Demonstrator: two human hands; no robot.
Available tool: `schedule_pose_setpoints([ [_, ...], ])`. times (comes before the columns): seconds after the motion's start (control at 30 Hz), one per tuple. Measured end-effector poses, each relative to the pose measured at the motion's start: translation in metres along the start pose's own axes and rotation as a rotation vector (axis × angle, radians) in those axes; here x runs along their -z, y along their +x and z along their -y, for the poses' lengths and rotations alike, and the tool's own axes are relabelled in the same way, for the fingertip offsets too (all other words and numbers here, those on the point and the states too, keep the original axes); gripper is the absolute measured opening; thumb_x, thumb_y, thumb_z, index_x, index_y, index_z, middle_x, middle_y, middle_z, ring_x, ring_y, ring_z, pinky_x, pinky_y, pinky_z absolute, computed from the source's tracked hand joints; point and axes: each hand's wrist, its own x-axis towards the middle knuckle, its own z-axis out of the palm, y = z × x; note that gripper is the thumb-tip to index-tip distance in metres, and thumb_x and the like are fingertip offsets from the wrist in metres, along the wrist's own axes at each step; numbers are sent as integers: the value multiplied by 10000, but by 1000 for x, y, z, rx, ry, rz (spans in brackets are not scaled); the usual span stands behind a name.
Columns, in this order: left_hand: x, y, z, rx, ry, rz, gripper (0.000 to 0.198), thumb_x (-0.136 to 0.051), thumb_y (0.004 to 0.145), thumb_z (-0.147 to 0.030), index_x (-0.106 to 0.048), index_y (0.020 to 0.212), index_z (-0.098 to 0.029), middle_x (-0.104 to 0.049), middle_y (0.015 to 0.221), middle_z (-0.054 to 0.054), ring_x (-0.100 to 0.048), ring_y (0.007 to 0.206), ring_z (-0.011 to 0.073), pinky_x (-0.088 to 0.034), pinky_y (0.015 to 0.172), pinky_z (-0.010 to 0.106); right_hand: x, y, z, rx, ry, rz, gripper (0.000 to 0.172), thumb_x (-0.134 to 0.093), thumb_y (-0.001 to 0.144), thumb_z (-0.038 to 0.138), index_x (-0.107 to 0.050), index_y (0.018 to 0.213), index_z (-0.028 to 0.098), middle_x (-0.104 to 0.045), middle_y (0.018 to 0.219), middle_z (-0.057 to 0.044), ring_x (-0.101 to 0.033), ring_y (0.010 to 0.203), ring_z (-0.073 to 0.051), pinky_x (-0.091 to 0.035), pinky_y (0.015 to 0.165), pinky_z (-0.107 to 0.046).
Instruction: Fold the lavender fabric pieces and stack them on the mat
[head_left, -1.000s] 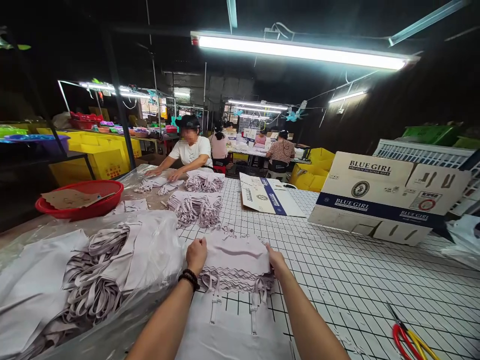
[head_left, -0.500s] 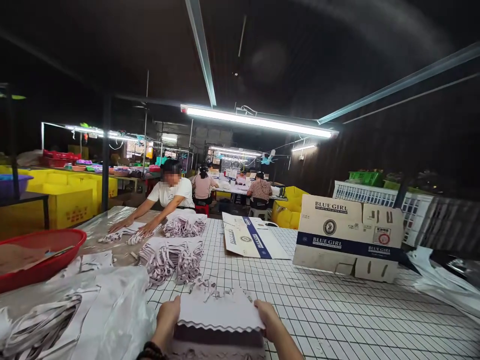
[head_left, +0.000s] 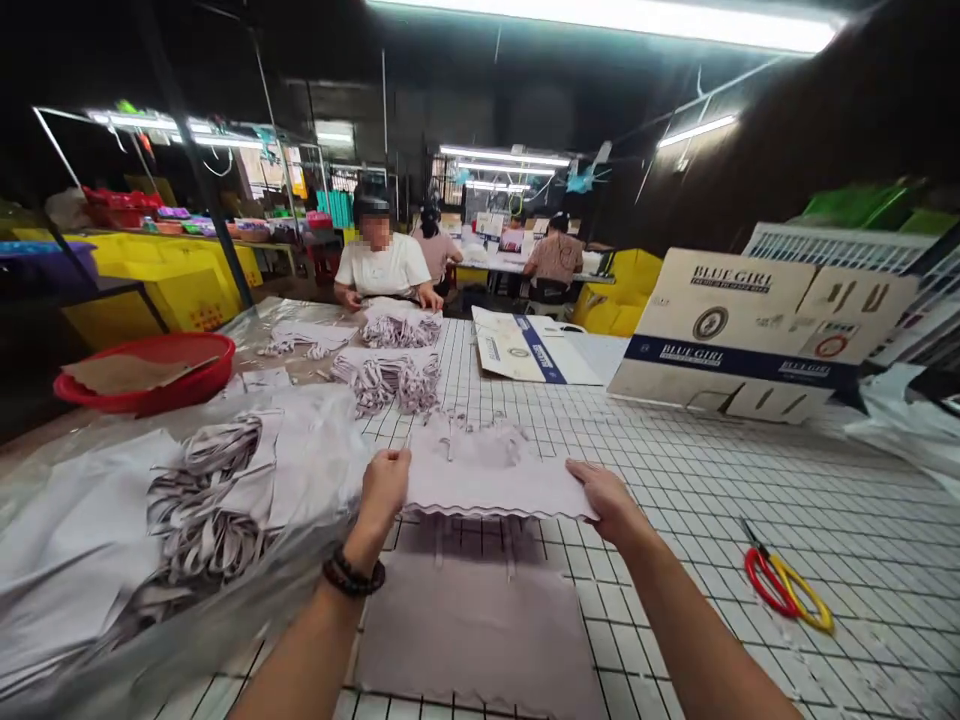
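Between my two hands is a pale fabric piece (head_left: 491, 490) with a wavy lower edge and cut-out strips along its far side. My left hand (head_left: 384, 490), a dark bead bracelet at its wrist, pinches the left edge. The right edge is gripped by my right hand (head_left: 606, 500), thumb on top. Whether it is one layer or a few I cannot tell. Below and nearer to me, a pale lilac fabric panel (head_left: 480, 630) lies flat on the grid-lined table (head_left: 675, 480). Narrow strips hang down between the held piece and that panel.
Clear plastic with bundled fabric pieces (head_left: 217, 500) lies at left, near a red basin (head_left: 150, 375). Stacked fabric bundles (head_left: 390, 375) stand ahead. Scissors (head_left: 787, 590) with red and yellow handles lie right. Cardboard sheets (head_left: 750, 330) stand behind. A co-worker (head_left: 382, 250) is across the table.
My view has tipped downward, bringing the scissors into sight. The held fabric piece is now further from the panel beneath. The co-worker has straightened and drawn both hands back from the flat pieces.
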Motion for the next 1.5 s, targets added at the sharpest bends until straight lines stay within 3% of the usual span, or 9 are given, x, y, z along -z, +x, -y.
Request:
schedule_pose_setpoints([
  [0.2,21,-80,67,73,208,169,216,-438,818,-366,-544,738,-196,-676,717,59,-634,714,213,-413,624,264,12,-69,-89,-62,-341,14,194,-512,791,322,-541,667,175,-562,527,5,-487,471,-124,-344,447,-230],
  [0.33,25,-100,96,60,289,176,193,-410,847,-358,-496,739,-222,-679,761,62,-641,778,231,-412,665,274,9,-94,-115,59,-661,-99,232,-476,814,387,-549,691,204,-637,655,-28,-565,623,-170,-391,579,-252],
  [0.47,27,-106,97,-28,324,169,215,-374,878,-391,-483,783,-232,-663,721,44,-636,732,227,-390,623,269,13,-105,-114,97,-839,-190,251,-423,846,443,-531,765,232,-662,748,-47,-587,707,-199,-387,624,-269],
  [0.63,28,-115,102,-108,376,202,227,-344,901,-381,-480,807,-225,-668,746,54,-635,710,224,-377,605,274,20,-114,-119,62,-975,-160,284,-373,871,477,-498,775,241,-658,735,-57,-594,701,-216,-368,605,-282],
  [0.9,33,-124,102,-78,513,222,236,-348,913,-387,-501,856,-217,-679,754,63,-649,726,229,-347,573,274,13,-124,-123,64,-1162,-167,295,-295,906,460,-473,838,236,-653,730,-82,-608,698,-252,-334,574,-309],
  [1.17,30,-120,101,-65,582,261,254,-295,937,-379,-476,898,-205,-678,771,65,-654,735,220,-336,566,274,5,-128,-128,101,-1274,-163,268,-251,930,419,-437,894,229,-678,804,-90,-643,702,-272,-394,621,-354],
  [1.37,35,-127,94,-97,635,201,253,-339,929,-349,-463,1062,-174,-663,829,65,-649,755,212,-373,565,269,15,-118,-96,49,-1251,-147,348,-279,895,480,-484,964,207,-686,895,-106,-638,749,-266,-418,616,-356],
  [1.5,22,-113,66,-329,532,92,212,-394,908,-281,-515,1057,-190,-611,1009,69,-608,917,192,-443,693,269,12,-70,-56,149,-1054,-197,302,-336,867,434,-550,905,224,-671,1001,-65,-618,829,-215,-421,636,-306],
])
